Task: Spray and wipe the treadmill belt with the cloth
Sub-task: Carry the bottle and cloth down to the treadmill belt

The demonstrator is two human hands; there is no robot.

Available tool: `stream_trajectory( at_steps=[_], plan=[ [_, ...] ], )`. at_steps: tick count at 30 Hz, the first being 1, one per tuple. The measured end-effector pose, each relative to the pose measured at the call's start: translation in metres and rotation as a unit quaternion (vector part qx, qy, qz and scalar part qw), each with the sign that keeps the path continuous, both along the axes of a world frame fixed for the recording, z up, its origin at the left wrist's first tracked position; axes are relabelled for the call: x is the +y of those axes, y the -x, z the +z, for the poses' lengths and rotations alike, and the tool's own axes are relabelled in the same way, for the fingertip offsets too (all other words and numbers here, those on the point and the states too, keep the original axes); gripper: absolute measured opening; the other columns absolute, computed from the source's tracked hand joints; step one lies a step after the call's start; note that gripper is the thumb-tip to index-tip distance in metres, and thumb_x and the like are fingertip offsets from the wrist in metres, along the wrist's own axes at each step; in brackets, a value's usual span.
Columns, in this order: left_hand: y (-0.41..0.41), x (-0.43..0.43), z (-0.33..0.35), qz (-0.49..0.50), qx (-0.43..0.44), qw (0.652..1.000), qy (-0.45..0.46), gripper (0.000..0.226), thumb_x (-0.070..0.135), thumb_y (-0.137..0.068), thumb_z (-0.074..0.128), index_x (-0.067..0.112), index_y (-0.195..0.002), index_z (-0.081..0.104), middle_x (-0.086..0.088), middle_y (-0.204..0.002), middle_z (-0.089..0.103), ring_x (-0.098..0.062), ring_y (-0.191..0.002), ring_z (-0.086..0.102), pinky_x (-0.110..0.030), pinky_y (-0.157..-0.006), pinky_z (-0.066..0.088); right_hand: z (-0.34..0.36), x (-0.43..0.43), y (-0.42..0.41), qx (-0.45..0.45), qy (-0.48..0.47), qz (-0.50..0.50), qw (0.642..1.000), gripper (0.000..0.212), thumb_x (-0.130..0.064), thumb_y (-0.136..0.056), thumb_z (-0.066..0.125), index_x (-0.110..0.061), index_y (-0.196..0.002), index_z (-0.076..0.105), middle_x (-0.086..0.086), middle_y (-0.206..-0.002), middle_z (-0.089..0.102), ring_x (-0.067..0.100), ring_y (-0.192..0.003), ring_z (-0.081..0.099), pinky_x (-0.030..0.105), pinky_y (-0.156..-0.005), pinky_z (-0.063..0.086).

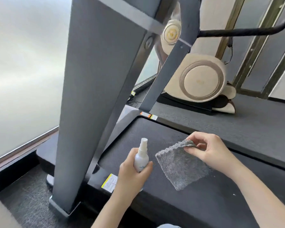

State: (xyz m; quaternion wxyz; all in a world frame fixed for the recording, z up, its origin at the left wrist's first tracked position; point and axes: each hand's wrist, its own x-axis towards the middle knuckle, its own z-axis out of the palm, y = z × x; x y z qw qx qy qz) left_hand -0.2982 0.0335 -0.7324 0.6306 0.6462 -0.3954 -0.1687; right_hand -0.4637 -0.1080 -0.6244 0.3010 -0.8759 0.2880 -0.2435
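Note:
The dark treadmill belt (155, 134) runs from the lower right up to the motor cover in the middle. My left hand (130, 175) grips a small white spray bottle (141, 156) held upright above the belt's left edge, its nozzle pointing up and away. My right hand (209, 150) pinches the top corner of a grey fluffy cloth (179, 167), which hangs just above the belt, a little to the right of the bottle. Bottle and cloth are apart.
A wide grey treadmill upright (89, 96) stands close on the left, a second slanted one (164, 69) behind the belt. A yellow warning label (109, 183) marks the left side rail. A beige massage chair (199, 79) sits on the grey carpet behind. Frosted glass wall at left.

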Motion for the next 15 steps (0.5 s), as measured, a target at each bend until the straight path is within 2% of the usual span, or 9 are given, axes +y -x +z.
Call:
stream_trajectory(
  at_steps=[1, 4, 7, 10, 12, 15],
  plan=[
    [-0.008, -0.005, -0.01, 0.012, -0.006, 1.0, -0.003, 0.018, 0.029, -0.074, 0.066, 0.029, -0.085, 0.052, 0.003, -0.067, 0.054, -0.027, -0.067, 0.054, -0.029, -0.067, 0.05, -0.011, -0.005, -0.002, -0.006, 0.001, 0.002, 1.0, 0.011, -0.016, -0.079, 0.076, -0.024, -0.075, 0.069, -0.007, -0.075, 0.07, 0.011, -0.064, 0.062, 0.012, -0.061, 0.044],
    [-0.032, -0.019, -0.033, 0.035, -0.017, 0.999, -0.001, 0.025, 0.038, -0.068, 0.067, 0.024, -0.084, 0.052, -0.005, -0.071, 0.058, -0.039, -0.074, 0.059, -0.056, -0.075, 0.054, -0.036, -0.02, -0.008, -0.019, 0.006, 0.008, 1.0, 0.011, -0.019, -0.079, 0.076, -0.025, -0.074, 0.069, -0.008, -0.074, 0.07, 0.016, -0.065, 0.064, 0.012, -0.06, 0.045],
    [-0.053, -0.037, -0.05, 0.038, -0.017, 0.999, -0.006, 0.031, 0.04, -0.061, 0.069, 0.022, -0.08, 0.053, -0.018, -0.078, 0.059, -0.047, -0.077, 0.06, -0.064, -0.076, 0.052, -0.056, -0.039, -0.014, -0.034, 0.016, 0.02, 0.999, 0.011, -0.019, -0.079, 0.076, -0.025, -0.073, 0.068, -0.008, -0.072, 0.069, 0.01, -0.058, 0.06, 0.011, -0.057, 0.044],
    [-0.07, -0.056, -0.064, 0.039, -0.009, 0.999, 0.003, 0.033, 0.035, -0.055, 0.071, 0.021, -0.082, 0.057, -0.011, -0.075, 0.066, -0.04, -0.071, 0.064, -0.057, -0.077, 0.056, -0.073, -0.062, -0.019, -0.052, 0.033, 0.032, 0.998, 0.01, -0.018, -0.079, 0.076, -0.024, -0.073, 0.069, -0.011, -0.07, 0.069, 0.003, -0.056, 0.057, 0.009, -0.057, 0.042],
    [-0.081, -0.066, -0.068, 0.04, -0.003, 0.999, 0.01, 0.034, 0.023, -0.054, 0.073, 0.016, -0.085, 0.061, -0.001, -0.069, 0.065, -0.023, -0.065, 0.062, -0.044, -0.07, 0.055, -0.081, -0.077, -0.024, -0.068, 0.031, 0.038, 0.996, 0.01, -0.019, -0.079, 0.076, -0.024, -0.073, 0.069, -0.009, -0.07, 0.069, 0.004, -0.058, 0.057, 0.012, -0.059, 0.044],
    [-0.091, -0.083, -0.074, 0.061, -0.013, 0.998, -0.001, 0.026, 0.012, -0.059, 0.075, 0.013, -0.081, 0.062, 0.005, -0.063, 0.061, -0.014, -0.061, 0.058, -0.029, -0.061, 0.05, -0.095, -0.101, -0.036, -0.074, 0.028, 0.058, 0.995, 0.011, -0.019, -0.078, 0.076, -0.024, -0.072, 0.069, -0.005, -0.072, 0.069, 0.01, -0.063, 0.06, 0.019, -0.064, 0.046]
  ],
)
